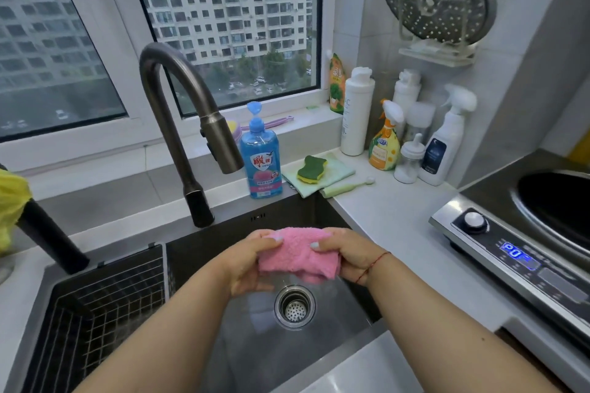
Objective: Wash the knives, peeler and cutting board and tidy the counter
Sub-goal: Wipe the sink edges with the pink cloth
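Note:
A folded pink cloth (298,254) is held over the dark steel sink (255,354), above the round drain strainer (294,306). My left hand (247,262) grips its left end with the thumb on top. My right hand (348,254) grips its right end the same way. The curved dark faucet (178,124) stands behind the sink, and no water runs from it. No knives, peeler or cutting board are in view.
A wire drain basket (105,303) fills the sink's left side. Blue dish soap (261,159), a green-yellow sponge (311,169) on a pale cloth, and several spray bottles (443,143) stand behind. An induction cooker (517,252) with a wok sits right. A black handle (48,236) juts in at left.

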{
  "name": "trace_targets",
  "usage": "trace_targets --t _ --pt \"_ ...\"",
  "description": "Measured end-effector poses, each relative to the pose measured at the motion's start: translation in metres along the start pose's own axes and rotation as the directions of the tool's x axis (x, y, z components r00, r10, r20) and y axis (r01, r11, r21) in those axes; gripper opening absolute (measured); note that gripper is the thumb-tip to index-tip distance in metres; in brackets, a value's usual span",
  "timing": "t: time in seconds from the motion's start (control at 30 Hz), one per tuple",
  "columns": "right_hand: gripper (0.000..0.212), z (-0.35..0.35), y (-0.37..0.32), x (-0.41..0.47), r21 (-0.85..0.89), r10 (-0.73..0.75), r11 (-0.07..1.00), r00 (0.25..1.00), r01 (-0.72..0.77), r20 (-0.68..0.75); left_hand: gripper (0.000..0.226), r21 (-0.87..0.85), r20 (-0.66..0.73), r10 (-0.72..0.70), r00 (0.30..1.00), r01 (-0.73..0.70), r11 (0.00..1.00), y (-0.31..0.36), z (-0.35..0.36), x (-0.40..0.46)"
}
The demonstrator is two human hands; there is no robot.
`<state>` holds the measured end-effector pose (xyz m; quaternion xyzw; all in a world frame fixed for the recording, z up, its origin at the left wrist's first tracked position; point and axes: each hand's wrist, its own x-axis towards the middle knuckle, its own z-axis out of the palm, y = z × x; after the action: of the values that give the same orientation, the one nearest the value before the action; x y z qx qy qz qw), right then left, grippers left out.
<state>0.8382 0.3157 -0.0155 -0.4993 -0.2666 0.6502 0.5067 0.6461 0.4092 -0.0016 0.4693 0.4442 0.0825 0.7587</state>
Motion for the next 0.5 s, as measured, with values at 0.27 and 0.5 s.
trace_targets --t 0.27,0.5 --pt "0.013 -0.054 -0.001 -0.021 -0.064 -0.013 0.998 0.948 -0.008 -0.318 0.032 -0.010 -0.173 0.134 0.976 -0.138 0.990 0.024 0.050 0.040" --pt "0.026 -0.105 -0.004 -0.018 -0.301 -0.149 0.953 0.811 -0.034 -0.565 0.031 0.161 -0.193 0.270 0.943 -0.241 0.957 0.042 0.104 0.107"
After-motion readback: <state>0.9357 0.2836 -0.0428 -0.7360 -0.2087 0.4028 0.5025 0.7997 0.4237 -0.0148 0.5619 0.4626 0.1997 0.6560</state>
